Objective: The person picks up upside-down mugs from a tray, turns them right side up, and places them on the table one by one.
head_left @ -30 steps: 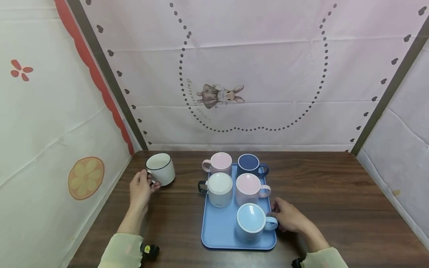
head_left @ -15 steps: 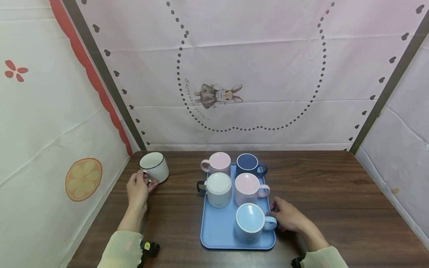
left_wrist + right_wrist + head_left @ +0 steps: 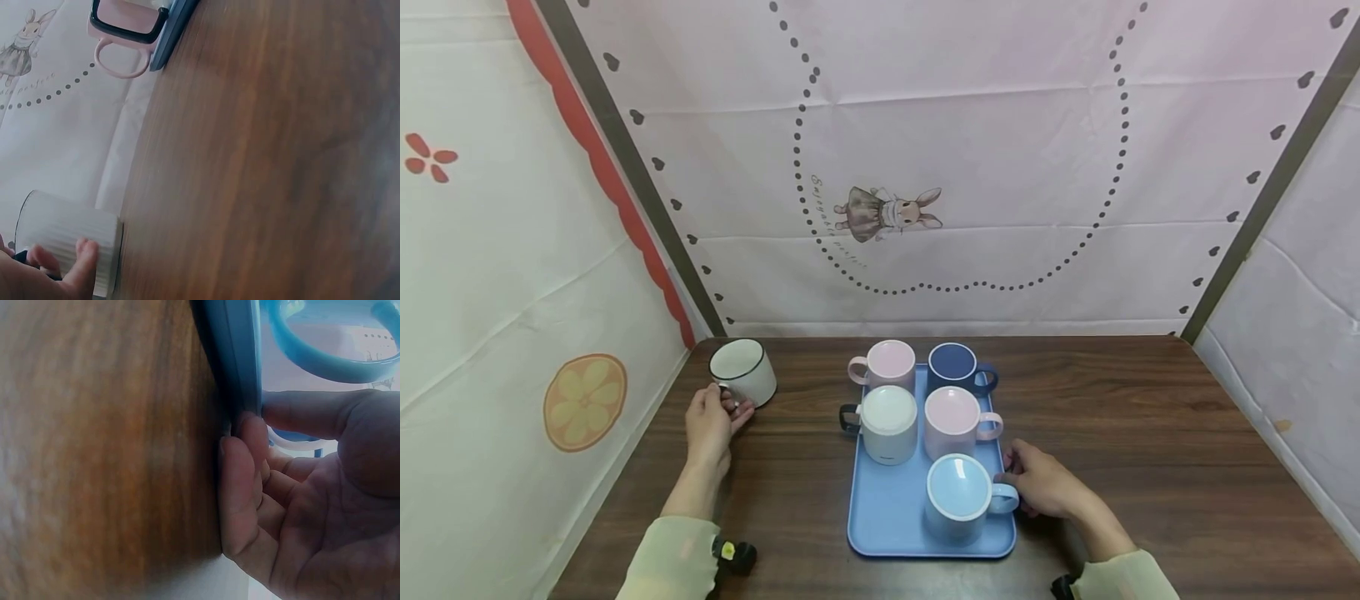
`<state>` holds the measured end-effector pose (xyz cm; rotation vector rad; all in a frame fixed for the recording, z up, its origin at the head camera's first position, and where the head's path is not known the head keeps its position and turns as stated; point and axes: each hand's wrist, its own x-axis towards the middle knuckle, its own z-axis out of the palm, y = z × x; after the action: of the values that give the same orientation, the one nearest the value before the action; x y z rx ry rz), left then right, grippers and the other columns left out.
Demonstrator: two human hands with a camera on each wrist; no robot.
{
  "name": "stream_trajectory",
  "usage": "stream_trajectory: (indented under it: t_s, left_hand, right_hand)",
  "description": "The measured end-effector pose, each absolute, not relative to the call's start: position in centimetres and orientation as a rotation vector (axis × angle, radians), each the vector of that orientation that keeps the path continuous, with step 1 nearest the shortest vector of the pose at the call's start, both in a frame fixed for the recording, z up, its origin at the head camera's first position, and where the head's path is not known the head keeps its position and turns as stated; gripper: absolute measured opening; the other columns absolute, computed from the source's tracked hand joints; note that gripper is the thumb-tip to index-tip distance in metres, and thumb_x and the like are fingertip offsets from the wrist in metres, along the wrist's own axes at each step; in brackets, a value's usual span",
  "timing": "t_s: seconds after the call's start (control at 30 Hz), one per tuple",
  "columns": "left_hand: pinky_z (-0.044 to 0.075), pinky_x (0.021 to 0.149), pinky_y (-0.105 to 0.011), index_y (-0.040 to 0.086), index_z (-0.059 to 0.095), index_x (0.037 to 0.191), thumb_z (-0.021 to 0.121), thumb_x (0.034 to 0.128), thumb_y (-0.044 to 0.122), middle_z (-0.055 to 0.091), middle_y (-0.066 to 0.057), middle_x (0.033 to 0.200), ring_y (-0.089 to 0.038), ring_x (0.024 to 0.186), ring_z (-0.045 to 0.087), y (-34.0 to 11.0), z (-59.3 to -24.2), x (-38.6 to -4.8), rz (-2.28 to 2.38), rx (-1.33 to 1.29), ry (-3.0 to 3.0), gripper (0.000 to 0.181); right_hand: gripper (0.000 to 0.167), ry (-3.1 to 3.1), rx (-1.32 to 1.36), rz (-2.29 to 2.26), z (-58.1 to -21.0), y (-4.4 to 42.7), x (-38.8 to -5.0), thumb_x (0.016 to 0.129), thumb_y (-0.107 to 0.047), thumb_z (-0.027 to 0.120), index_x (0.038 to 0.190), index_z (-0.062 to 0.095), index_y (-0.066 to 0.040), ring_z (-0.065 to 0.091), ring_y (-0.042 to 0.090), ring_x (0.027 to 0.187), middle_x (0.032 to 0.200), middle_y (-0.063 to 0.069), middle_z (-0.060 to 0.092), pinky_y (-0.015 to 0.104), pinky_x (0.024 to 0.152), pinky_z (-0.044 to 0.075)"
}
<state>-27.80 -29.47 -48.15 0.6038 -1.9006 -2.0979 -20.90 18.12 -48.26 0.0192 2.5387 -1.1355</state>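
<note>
At the far left of the table, my left hand (image 3: 711, 425) grips the handle of a white mug (image 3: 752, 379) with a dark rim. In the left wrist view this mug (image 3: 75, 231) looks ribbed, and its base is at the tabletop. My right hand (image 3: 1045, 479) pinches the right edge of a blue tray (image 3: 880, 525); the right wrist view shows thumb and fingers on the tray's rim (image 3: 234, 356). The tray bears a light blue mug (image 3: 958, 500), a white mug with a black handle (image 3: 889, 425), two pink mugs, one in the middle (image 3: 953, 421), and a navy mug (image 3: 952, 362).
The second pink mug (image 3: 891, 362) stands at the tray's back left. Several mug handles jut past the tray's sides. Dark wood table (image 3: 1150, 433) extends right of the tray. Printed cloth walls (image 3: 1000, 167) enclose the back and both sides.
My left hand has moved the dark-rimmed white mug slightly left and back, mostly in the first half second. The right hand stays at the tray's edge; the head view shifts slightly.
</note>
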Motion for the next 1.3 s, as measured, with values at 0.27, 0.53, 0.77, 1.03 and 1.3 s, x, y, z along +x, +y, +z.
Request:
stream_trajectory:
  t_s: [0.27, 0.53, 0.77, 1.03, 1.3]
  left_hand:
    - [0.062, 0.092, -0.04, 0.009, 0.042, 0.127, 0.026, 0.1102, 0.052, 0.048, -0.01, 0.126, -0.016, 0.102, 0.074, -30.0, -47.4, -26.9, -2.106, 0.61, -2.062, 0.049]
    - [0.064, 0.085, -0.037, 0.005, 0.018, 0.155, 0.03, 0.11, 0.049, 0.025, -0.021, 0.164, -0.038, 0.126, 0.061, -29.7, -47.1, -25.3, -1.94, 0.67, -2.075, 0.064]
    - [0.064, 0.082, -0.03, 0.006, 0.031, 0.141, 0.037, 0.1105, 0.041, 0.035, -0.014, 0.148, -0.024, 0.112, 0.063, -28.2, -46.2, -23.7, -1.76, 0.607, -2.133, 0.047]
    - [0.063, 0.083, -0.026, 0.008, 0.042, 0.129, 0.039, 0.1114, 0.035, 0.042, -0.01, 0.141, -0.012, 0.107, 0.062, -25.9, -44.5, -21.9, -1.737, 0.455, -2.263, 0.033]
    - [0.062, 0.084, -0.026, 0.0, 0.044, 0.128, 0.041, 0.1119, 0.023, 0.049, -0.016, 0.131, -0.009, 0.104, 0.062, -23.3, -43.0, -20.4, -1.744, 0.243, -2.35, 0.028]
  right_hand:
    - [0.015, 2.531, 0.035, -1.141, -48.2, 18.2, -21.0, 0.097, -0.013, 0.069, 0.104, 0.056, -0.007, 0.058, 0.023, 0.06, 0.08, 0.01, 0.058, 0.032, 0.053, 0.052]
    - [0.014, 2.529, 0.034, -1.14, -48.2, 18.1, -21.0, 0.097, -0.012, 0.068, 0.104, 0.056, -0.007, 0.058, 0.023, 0.06, 0.079, 0.01, 0.058, 0.032, 0.053, 0.051]
    - [0.015, 2.532, 0.038, -1.135, -48.2, 18.1, -20.9, 0.098, -0.012, 0.068, 0.104, 0.056, -0.007, 0.058, 0.023, 0.06, 0.078, 0.01, 0.058, 0.032, 0.053, 0.051]
    - [0.015, 2.527, 0.043, -1.144, -48.3, 18.0, -20.7, 0.098, -0.013, 0.068, 0.105, 0.057, -0.007, 0.058, 0.023, 0.06, 0.079, 0.01, 0.057, 0.032, 0.053, 0.051]
    - [0.014, 2.532, 0.041, -1.155, -48.3, 18.1, -20.8, 0.097, -0.012, 0.069, 0.104, 0.057, -0.007, 0.058, 0.023, 0.06, 0.079, 0.01, 0.058, 0.032, 0.053, 0.05]
